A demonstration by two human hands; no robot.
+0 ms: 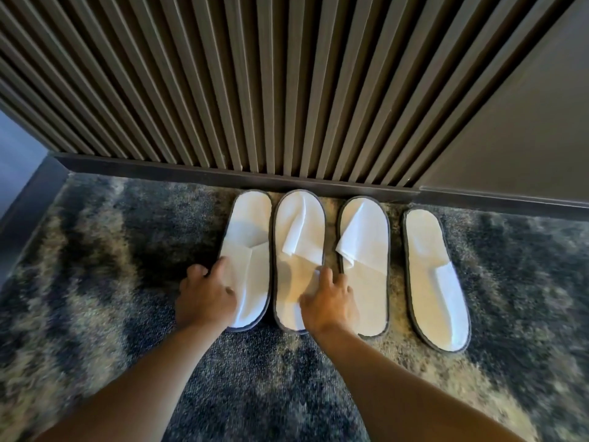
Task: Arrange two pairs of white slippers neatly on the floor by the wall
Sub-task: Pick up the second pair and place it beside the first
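Several flat white slippers with grey edging lie in a row on the carpet, one end of each close to the skirting board. My left hand (pixel 207 295) rests on the near left edge of the leftmost slipper (pixel 250 247), fingers spread. My right hand (pixel 331 301) lies over the near end of the second slipper (pixel 298 228), a finger touching its folded strap. The third slipper (pixel 366 250) sits just right of that hand. The fourth slipper (pixel 433 282) lies apart at the right, angled slightly and a little nearer to me.
A ribbed dark panel wall (pixel 255 90) with a dark skirting board (pixel 223 177) runs behind the slippers. A smooth brown panel (pixel 516 132) stands at the right. The mottled blue and beige carpet (pixel 95 282) spreads all around.
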